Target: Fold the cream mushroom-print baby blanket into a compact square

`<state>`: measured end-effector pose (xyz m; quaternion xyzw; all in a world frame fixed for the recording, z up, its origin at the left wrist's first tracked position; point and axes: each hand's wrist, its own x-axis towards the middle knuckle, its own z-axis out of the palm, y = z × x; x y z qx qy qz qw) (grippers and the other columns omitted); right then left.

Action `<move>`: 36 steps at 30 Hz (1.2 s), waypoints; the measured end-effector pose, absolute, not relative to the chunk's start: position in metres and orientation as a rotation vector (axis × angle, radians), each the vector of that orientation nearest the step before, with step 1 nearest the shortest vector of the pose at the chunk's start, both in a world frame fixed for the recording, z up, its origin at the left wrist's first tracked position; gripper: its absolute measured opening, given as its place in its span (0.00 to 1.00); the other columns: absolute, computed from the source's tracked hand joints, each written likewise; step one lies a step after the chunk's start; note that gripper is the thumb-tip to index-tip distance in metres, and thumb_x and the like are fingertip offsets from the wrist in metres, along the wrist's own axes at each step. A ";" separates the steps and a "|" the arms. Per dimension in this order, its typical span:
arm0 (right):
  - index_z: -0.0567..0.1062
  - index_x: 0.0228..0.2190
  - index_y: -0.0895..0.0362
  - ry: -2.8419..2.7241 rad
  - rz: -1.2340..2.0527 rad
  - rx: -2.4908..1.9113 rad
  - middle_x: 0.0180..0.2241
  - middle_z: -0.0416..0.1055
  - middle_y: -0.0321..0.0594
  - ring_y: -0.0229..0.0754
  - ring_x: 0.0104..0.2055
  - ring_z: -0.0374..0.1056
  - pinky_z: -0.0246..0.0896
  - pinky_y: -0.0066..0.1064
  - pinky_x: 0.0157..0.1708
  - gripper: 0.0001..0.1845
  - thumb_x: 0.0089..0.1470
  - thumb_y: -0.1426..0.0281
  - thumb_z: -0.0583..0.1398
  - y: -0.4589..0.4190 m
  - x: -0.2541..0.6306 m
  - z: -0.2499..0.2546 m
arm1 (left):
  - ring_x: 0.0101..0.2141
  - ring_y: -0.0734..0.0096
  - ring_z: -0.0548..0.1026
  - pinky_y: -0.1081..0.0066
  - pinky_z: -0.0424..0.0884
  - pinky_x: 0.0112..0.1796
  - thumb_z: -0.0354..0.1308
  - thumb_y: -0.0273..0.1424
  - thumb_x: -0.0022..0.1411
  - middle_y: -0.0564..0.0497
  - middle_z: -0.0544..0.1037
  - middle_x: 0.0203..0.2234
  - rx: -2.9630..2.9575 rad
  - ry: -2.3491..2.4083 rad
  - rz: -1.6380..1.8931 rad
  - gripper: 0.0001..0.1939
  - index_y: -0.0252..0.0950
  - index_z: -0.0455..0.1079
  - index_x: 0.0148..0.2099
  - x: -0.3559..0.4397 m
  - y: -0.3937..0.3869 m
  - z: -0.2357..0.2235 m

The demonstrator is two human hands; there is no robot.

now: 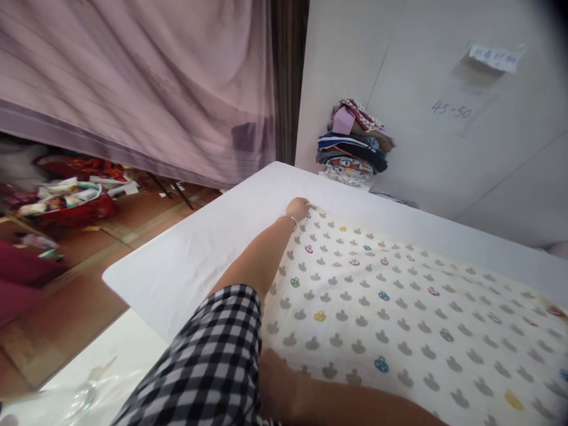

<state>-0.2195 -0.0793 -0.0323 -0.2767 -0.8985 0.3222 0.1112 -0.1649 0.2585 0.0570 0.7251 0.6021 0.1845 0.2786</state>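
Observation:
A cream cloth (pixel 399 319) printed with small grey and coloured shapes lies spread over a white table (pixel 199 260). My left arm, in a black-and-white checked sleeve, reaches out to the cloth's far left corner. My left hand (pixel 298 208), with a thin bracelet at the wrist, has its fingers curled on that corner. A bare forearm, likely my right (pixel 337 399), rests across the near edge of the cloth. Its hand lies outside the picture.
A pile of folded clothes (pixel 355 145) sits at the far end of the table against a white wall. A pink curtain (pixel 133 83) hangs at the left above the wooden floor, where a heap of red and patterned fabric (pixel 71 198) lies. Clear plastic (pixel 84 396) lies at the bottom left.

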 end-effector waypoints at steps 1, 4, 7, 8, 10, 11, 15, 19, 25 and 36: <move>0.59 0.09 0.56 -2.674 0.947 -0.833 0.13 0.64 0.31 0.37 0.20 0.59 0.50 0.26 0.18 0.20 0.45 0.67 0.60 -0.077 -0.220 -0.031 | 0.41 0.67 0.74 0.73 0.67 0.39 0.51 0.29 0.58 0.45 0.78 0.40 1.945 1.633 0.482 0.15 0.36 0.74 0.45 -0.165 0.258 0.053; 0.67 0.15 0.55 -2.675 0.918 -0.867 0.20 0.70 0.32 0.37 0.23 0.63 0.52 0.25 0.18 0.13 0.47 0.68 0.58 -0.068 -0.204 -0.012 | 0.43 0.66 0.74 0.72 0.67 0.40 0.51 0.30 0.59 0.45 0.78 0.41 1.944 1.693 0.443 0.15 0.38 0.74 0.46 -0.165 0.257 0.042; 0.74 0.30 0.54 -2.432 0.843 -0.866 0.32 0.74 0.36 0.37 0.32 0.68 0.61 0.24 0.29 0.08 0.51 0.71 0.54 -0.057 -0.162 0.024 | 0.44 0.64 0.73 0.70 0.67 0.40 0.50 0.30 0.60 0.44 0.77 0.43 1.964 1.745 0.420 0.14 0.39 0.73 0.46 -0.163 0.256 0.033; 0.74 0.34 0.55 -2.332 0.820 -0.916 0.34 0.74 0.38 0.36 0.35 0.68 0.62 0.24 0.33 0.11 0.54 0.72 0.52 -0.052 -0.144 0.035 | 0.44 0.63 0.73 0.70 0.67 0.40 0.49 0.30 0.60 0.44 0.76 0.43 1.981 1.755 0.419 0.15 0.39 0.72 0.47 -0.163 0.256 0.031; 0.73 0.39 0.57 -2.208 0.715 -1.072 0.36 0.73 0.42 0.38 0.39 0.68 0.63 0.27 0.39 0.14 0.57 0.73 0.49 -0.040 -0.106 0.050 | 0.45 0.61 0.73 0.68 0.67 0.41 0.49 0.30 0.61 0.43 0.75 0.44 2.025 1.764 0.425 0.15 0.38 0.71 0.47 -0.161 0.256 0.027; 0.73 0.41 0.57 -2.177 0.633 -1.165 0.38 0.72 0.44 0.39 0.42 0.67 0.63 0.30 0.42 0.15 0.58 0.73 0.48 -0.035 -0.088 0.053 | 0.45 0.60 0.73 0.67 0.67 0.42 0.48 0.30 0.62 0.42 0.75 0.45 2.048 1.768 0.430 0.15 0.38 0.71 0.47 -0.161 0.256 0.025; 0.66 0.53 0.57 -2.203 0.314 -1.642 0.59 0.58 0.49 0.51 0.62 0.50 0.47 0.50 0.58 0.22 0.60 0.64 0.49 -0.017 -0.032 0.034 | 0.45 0.60 0.72 0.65 0.66 0.43 0.46 0.28 0.63 0.42 0.73 0.46 2.115 1.803 0.440 0.15 0.38 0.69 0.48 -0.156 0.253 0.017; 0.57 0.60 0.56 -2.311 0.253 -1.888 0.65 0.43 0.44 0.53 0.66 0.36 0.35 0.54 0.62 0.32 0.60 0.53 0.45 -0.017 -0.018 0.004 | 0.44 0.61 0.73 0.64 0.66 0.43 0.42 0.28 0.64 0.42 0.71 0.46 2.183 1.827 0.453 0.15 0.38 0.68 0.47 -0.153 0.249 0.012; 0.54 0.62 0.54 -2.308 0.264 -1.932 0.66 0.37 0.40 0.51 0.67 0.32 0.32 0.52 0.63 0.33 0.61 0.52 0.42 -0.020 -0.025 0.003 | 0.46 0.56 0.71 0.61 0.67 0.43 0.45 0.28 0.62 0.40 0.71 0.46 2.210 1.882 0.467 0.16 0.36 0.66 0.51 -0.153 0.248 0.020; 0.54 0.61 0.54 -2.230 0.370 -1.902 0.66 0.38 0.40 0.50 0.67 0.31 0.29 0.51 0.63 0.34 0.60 0.51 0.43 -0.018 -0.025 0.010 | 0.62 0.57 0.51 0.57 0.47 0.60 0.46 0.41 0.64 0.44 0.59 0.61 2.733 1.359 0.387 0.24 0.36 0.60 0.58 -0.146 0.174 0.013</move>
